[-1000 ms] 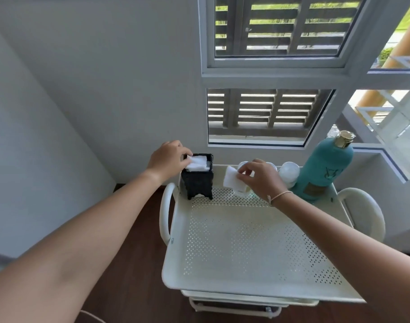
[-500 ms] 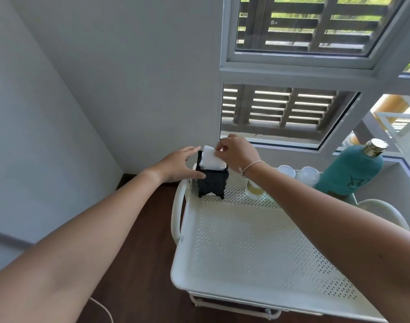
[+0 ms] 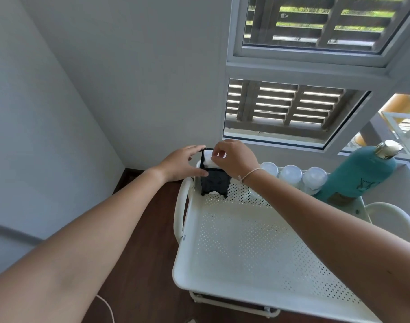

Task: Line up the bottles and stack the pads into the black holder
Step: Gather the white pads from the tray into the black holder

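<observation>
A black holder (image 3: pixel 214 183) stands in the far left corner of a white perforated cart tray (image 3: pixel 246 248). White pads (image 3: pixel 208 159) fill its top. My left hand (image 3: pixel 184 163) clasps the holder's left side, thumb on its front. Over the holder's top is my right hand (image 3: pixel 234 157), whose fingertips pinch the top white pad. Three small white-capped bottles (image 3: pixel 291 174) stand in a row along the tray's back edge. A tall teal bottle (image 3: pixel 360 173) with a gold cap is at the row's right end.
The cart stands in a room corner, with a grey wall at the left and louvred windows (image 3: pixel 288 108) behind it. White loop handles (image 3: pixel 180 206) stick out on both sides of the tray. Dark wood floor (image 3: pixel 138 264) lies below, with a thin white cable (image 3: pixel 106 306) on it.
My right hand carried a white pad from beside the small bottles over to the holder and now presses it on the stack. My left hand shifted from the holder's top to its side.
</observation>
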